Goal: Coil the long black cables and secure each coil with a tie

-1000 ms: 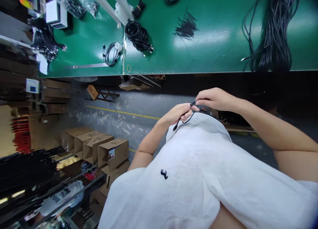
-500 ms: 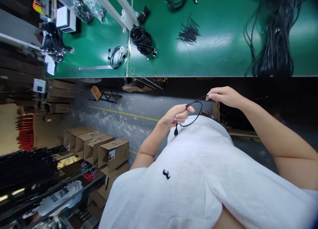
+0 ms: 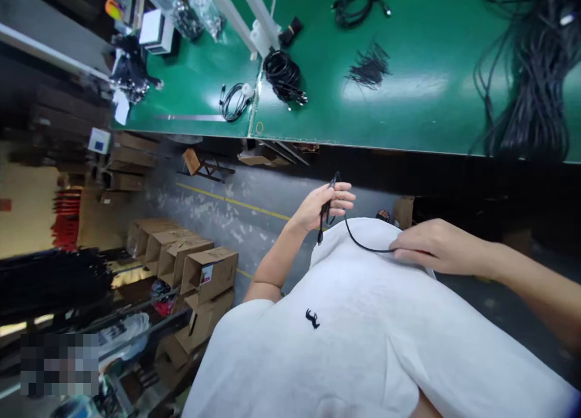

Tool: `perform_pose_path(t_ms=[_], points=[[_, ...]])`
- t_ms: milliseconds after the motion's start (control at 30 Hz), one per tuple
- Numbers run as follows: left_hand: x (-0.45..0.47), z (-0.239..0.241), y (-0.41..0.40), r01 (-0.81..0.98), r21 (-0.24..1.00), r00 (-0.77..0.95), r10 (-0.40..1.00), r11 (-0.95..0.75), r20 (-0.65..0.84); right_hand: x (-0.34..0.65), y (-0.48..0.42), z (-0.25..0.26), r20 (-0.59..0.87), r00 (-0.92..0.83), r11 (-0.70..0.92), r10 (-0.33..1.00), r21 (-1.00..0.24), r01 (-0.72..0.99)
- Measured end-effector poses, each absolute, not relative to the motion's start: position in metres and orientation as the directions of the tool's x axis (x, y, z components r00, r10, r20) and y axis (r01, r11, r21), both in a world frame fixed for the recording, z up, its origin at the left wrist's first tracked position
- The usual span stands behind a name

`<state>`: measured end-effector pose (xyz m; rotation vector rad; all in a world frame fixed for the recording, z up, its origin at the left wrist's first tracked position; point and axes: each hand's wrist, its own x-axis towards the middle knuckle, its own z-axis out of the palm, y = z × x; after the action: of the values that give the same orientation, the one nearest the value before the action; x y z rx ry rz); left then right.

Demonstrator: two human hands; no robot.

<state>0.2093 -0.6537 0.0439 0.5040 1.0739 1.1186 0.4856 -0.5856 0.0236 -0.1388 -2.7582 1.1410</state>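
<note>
1. Fingers (image 3: pixel 342 196) of your left hand (image 3: pixel 324 206) wrap a folded black cable (image 3: pixel 363 247), short of the green table's (image 3: pixel 408 115) near edge.
2. Your right hand (image 3: pixel 436 248) pinches the cable's loose run, farther from that edge, against your white shirt (image 3: pixel 363 333).
3. On that table: a big cable bundle (image 3: pixel 531 73), smaller wire ties (image 3: pixel 370 70).

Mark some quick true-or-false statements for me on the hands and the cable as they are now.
1. The left hand holds the black cable. True.
2. The right hand rests on the green table. False: it pinches the cable just above the white shirt.
3. A heap of short black strands lies on the table. True.
4. The cardboard boxes stand on the table. False: they stand on the floor, to the left.
</note>
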Motion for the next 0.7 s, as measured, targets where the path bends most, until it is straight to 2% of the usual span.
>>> perform_pose_path(t_ms=[67, 167, 300, 400, 567, 633, 700], points=[[0.227, 0.035, -0.656, -0.380, 0.783, 0.175, 0.870, 0.492, -0.461, 0.467, -0.575, 0.044, 0.107, -0.978, 0.687, 0.181, -0.725, 0.048], [0.243, 0.029, -0.665, -0.296, 0.776, 0.376, 0.815, 0.557, -0.442, 0.448, -0.552, 0.043, 0.105, -0.942, 0.660, 0.318, -0.738, 0.141], [0.240, 0.031, -0.670, -0.399, 0.725, 0.444, 0.810, 0.562, -0.383, 0.443, -0.533, 0.021, 0.050, -0.889, 0.474, 0.455, -0.859, 0.195], [0.238, 0.034, -0.670, -0.449, 0.700, 0.383, 0.827, 0.555, -0.410, 0.442, -0.530, 0.012, 0.025, -0.849, 0.347, 0.527, -0.919, 0.188], [0.236, 0.044, -0.676, -0.479, 0.649, 0.328, 0.806, 0.591, -0.492, 0.443, -0.513, -0.012, 0.016, -0.856, 0.305, 0.516, -0.938, 0.166], [0.225, 0.056, -0.680, -0.546, 0.667, 0.180, 0.849, 0.507, -0.497, 0.456, -0.501, -0.041, -0.016, -0.811, 0.298, 0.584, -0.926, 0.233], [0.206, 0.072, -0.684, -0.608, 0.731, -0.076, 0.894, 0.309, -0.441, 0.474, -0.496, -0.076, -0.031, -0.730, 0.324, 0.682, -0.883, 0.340]])
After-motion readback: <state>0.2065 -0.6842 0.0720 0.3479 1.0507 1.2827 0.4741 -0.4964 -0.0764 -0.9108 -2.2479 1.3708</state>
